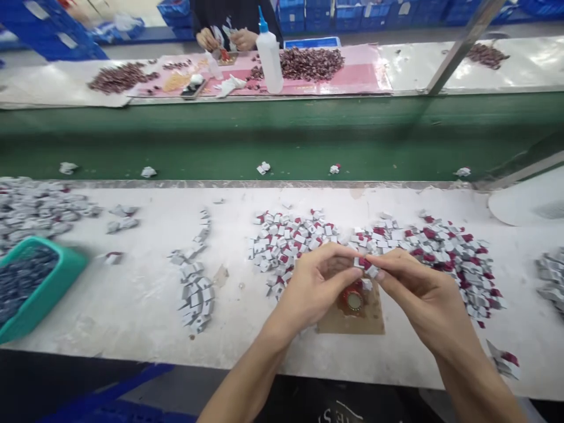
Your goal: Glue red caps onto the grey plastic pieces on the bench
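Wht tabletop (141, 305): L grip (311, 282) & R grip (425, 291) pinch grey-red pc (365, 266)

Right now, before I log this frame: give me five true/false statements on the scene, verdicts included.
1. The left hand and right hand meet at a small grey-and-red piece. True.
2. The teal bin is at the far right. False: it is at the left.
3. A brown pad lies on the near table. True.
4. The blue-tipped bottle stands on the near table. False: it stands on the far table.
5. The green strip bears nothing. False: several small clumps lie on it.
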Motion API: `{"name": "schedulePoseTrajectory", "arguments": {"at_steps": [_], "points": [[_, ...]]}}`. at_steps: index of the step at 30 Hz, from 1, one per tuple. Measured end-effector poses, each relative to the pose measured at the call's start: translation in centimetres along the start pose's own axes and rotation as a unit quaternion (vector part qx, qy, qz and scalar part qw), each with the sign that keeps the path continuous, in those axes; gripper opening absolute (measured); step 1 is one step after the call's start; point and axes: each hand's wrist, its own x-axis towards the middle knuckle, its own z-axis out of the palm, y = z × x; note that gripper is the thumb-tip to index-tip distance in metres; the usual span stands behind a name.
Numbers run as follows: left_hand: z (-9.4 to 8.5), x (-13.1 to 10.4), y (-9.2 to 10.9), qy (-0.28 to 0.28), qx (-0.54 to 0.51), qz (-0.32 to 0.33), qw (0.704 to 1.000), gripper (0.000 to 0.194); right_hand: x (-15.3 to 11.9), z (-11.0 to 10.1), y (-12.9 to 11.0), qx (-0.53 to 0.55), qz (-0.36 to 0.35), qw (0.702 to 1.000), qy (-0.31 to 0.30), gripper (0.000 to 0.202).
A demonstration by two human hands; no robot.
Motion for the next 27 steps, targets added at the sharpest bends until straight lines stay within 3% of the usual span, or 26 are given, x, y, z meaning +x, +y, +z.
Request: {"name": "schedulePoseTrajectory", "arguments": {"at_steps": [4, 8, 10, 14, 17, 19, 23, 27], "points": [[-0.3, -0.2, -0.1, 0.025, 0.008, 0.015, 1.0, 0.014, 0.6, 0.1, 0.9, 0.013, 0.004, 1.0, -0.024, 0.019], [-2.1, -0.4, 0.2, 0.034, 0.043, 0.004, 0.999, 0.021, 3.4, 0.3, 1.5, -0.027, 0.038, 0.992, -0.117, 0.034], [-3.5, -0.5, 0.6, 0.083, 0.079, 0.008, 0.993, 0.025, 6.7, 1.0, 1.5, -0.099, 0.026, 0.988, -0.118, 0.04], [-5.9, -0.1, 1.7, 0.187, 0.135, 0.02, 0.973, 0.024, 16.1, 3.5, 1.7, -0.245, -0.018, 0.969, -0.024, 0.043], [-6.4, 0.8, 2.2, 0.195, 0.147, 0.024, 0.969, 0.026, 22.5, 6.2, 2.5, -0.278, -0.023, 0.96, -0.017, 0.046], [-6.3, 1.4, 2.4, 0.193, 0.164, 0.03, 0.967, 0.026, 25.2, 8.1, 3.1, -0.285, -0.021, 0.958, -0.03, 0.04], [-6.0, 3.7, 3.0, 0.204, 0.218, 0.04, 0.954, 0.02, 27.3, 10.2, 3.5, -0.264, 0.001, 0.963, -0.053, 0.032], [-6.5, 9.1, 3.4, 0.213, 0.264, 0.033, 0.94, 0.007, 26.3, 7.8, 2.9, -0.203, 0.043, 0.978, -0.023, 0.028]]}}
